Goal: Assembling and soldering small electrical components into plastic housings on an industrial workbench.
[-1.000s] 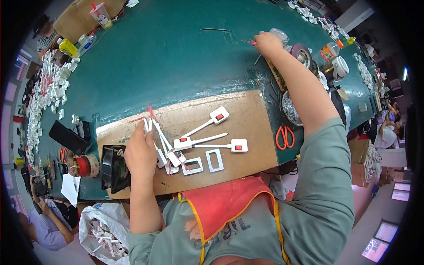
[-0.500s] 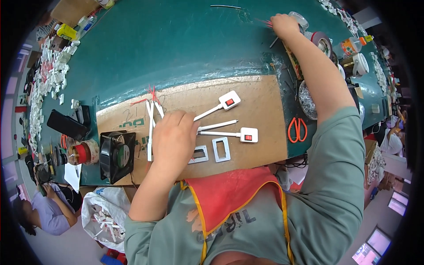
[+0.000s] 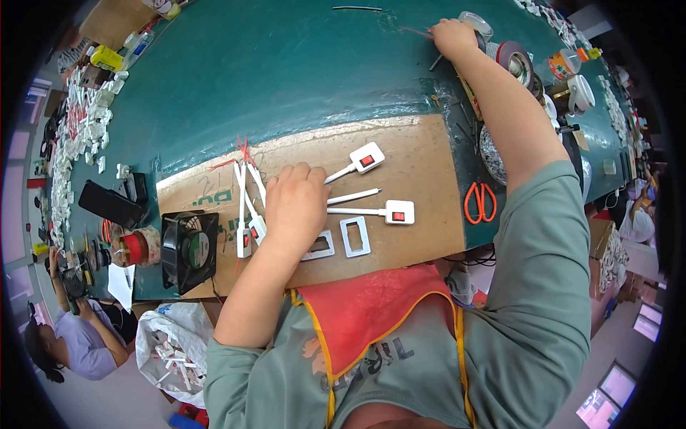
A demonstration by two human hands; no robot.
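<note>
My left hand (image 3: 299,204) rests low over the cardboard sheet (image 3: 414,157), its fingers curled together. White cables run out from under it on the right, two ending in a white rocker switch (image 3: 366,158) and another white rocker switch (image 3: 399,212); one bare-ended cable (image 3: 355,196) lies between them. Left of the hand, more white switch cables (image 3: 241,193) end in red wires (image 3: 244,149). What the left fingers grip is hidden. Far right, my right hand (image 3: 455,39) is closed at thin red wires (image 3: 416,31) that stick out past its fingertips.
Two white rectangular frames lie near the front, one frame (image 3: 355,237) uncovered. A black fan (image 3: 189,252), a red-lidded jar (image 3: 138,247) and a black phone-like object (image 3: 109,204) stand left. Orange-handled scissors (image 3: 479,202), tape rolls (image 3: 514,61) and a bottle (image 3: 564,64) are right.
My left hand has shifted right and a little away from me, uncovering two switches on its left. More of the red wires shows beside my right hand, which stays in about the same place.
</note>
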